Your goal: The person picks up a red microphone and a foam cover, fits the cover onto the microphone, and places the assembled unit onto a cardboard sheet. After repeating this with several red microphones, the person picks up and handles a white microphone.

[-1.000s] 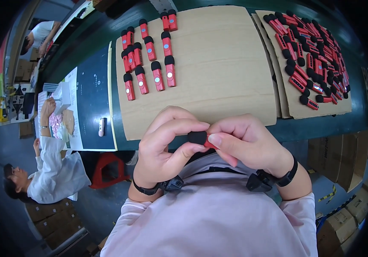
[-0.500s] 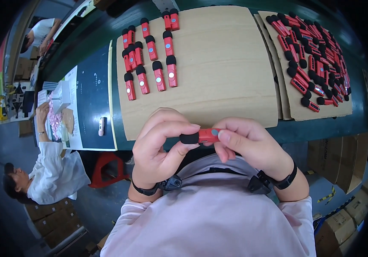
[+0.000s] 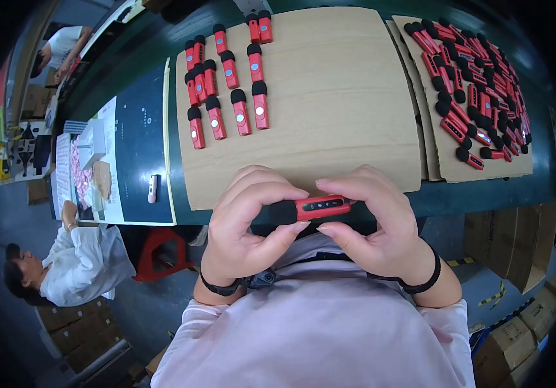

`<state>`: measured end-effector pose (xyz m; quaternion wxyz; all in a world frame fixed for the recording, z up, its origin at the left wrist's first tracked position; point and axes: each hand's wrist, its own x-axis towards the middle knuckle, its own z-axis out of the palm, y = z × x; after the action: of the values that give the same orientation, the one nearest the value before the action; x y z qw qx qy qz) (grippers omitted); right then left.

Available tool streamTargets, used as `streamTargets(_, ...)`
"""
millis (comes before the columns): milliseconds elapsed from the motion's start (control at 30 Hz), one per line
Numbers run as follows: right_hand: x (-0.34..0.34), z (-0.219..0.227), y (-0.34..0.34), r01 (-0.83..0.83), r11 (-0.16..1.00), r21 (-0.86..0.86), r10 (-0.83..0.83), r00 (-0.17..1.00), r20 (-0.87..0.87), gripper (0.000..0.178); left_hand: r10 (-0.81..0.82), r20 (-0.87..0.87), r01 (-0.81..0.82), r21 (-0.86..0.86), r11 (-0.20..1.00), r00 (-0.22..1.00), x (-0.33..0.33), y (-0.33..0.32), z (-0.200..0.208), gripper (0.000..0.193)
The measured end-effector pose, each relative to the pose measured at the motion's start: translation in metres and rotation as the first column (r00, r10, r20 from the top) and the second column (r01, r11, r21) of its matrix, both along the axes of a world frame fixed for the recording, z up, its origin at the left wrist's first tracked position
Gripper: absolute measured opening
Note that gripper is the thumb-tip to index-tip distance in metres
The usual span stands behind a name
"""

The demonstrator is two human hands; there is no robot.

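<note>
Both hands hold one red device with a black cap [image 3: 310, 208] level, close to the chest, just short of the bench [image 3: 485, 194] edge. Left hand [image 3: 249, 226]: fingers pinch the capped end. Right hand [image 3: 375, 226]: fingers pinch the red end. Beyond, on a cardboard sheet [image 3: 330, 97], rows of like devices [image 3: 226, 84]; a loose heap of them [image 3: 478, 84] far right. Small white object [image 3: 153, 187] on a dark mat [image 3: 137, 149], left. Nothing lies between hands and sheet.
</note>
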<state>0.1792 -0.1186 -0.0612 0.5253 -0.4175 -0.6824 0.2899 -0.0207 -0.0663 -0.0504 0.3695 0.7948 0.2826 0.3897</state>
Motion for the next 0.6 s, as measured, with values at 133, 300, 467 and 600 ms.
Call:
streamTargets(133, -0.0004, -0.0067, 0.0018, 0.015, 0.998, 0.069, -0.014, 1.0, -0.008, 0.033, 0.003, 0.059, -0.004, 0.023, 1.0, 0.998, 0.0052, -0.0016, 0.002, 0.03)
streamTargets(300, -0.0005, -0.0093, 0.0024, 0.041, 0.988, 0.149, -0.047, 0.998, 0.034, 0.035, -0.014, 0.078, 0.008, 0.073, 0.997, 0.997, 0.0054, -0.0002, 0.0004, 0.03)
streamTargets(467, -0.0009, -0.0089, 0.0039, 0.057, 0.98, 0.188, -0.068, 0.996, 0.053, 0.036, -0.028, 0.067, 0.02, 0.116, 0.993, 0.997, 0.0046, 0.0014, -0.0007, 0.03)
streamTargets(600, -0.0019, -0.0089, 0.0043, 0.063, 0.979, 0.194, -0.074, 0.996, 0.049, 0.035, -0.032, 0.074, 0.024, 0.115, 0.993, 0.997, 0.0051, 0.0018, 0.0007, 0.03)
